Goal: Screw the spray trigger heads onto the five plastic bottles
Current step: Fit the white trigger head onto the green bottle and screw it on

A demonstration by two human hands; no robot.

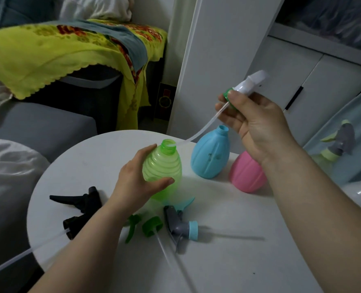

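We had our left hand [133,182] wrapped around the green bottle [162,172] on the round table [228,261]. Our right hand [255,121] pinched the white trigger head [250,82], its tube tip at the bottle's mouth. Blue bottle [210,155] and pink bottle [246,174] stood uncapped. Three heads, black [80,210], green [148,226] and grey [179,225], lay loose. One capped bottle [334,149] stood off-table, apparently done.

Desk [228,261]: round, white.
Beyond the fingers: blue bottle [209,157], pink bottle [246,173].
Nearer than the fingers: black trigger head [80,210], green trigger head [149,226], grey trigger head [180,226].
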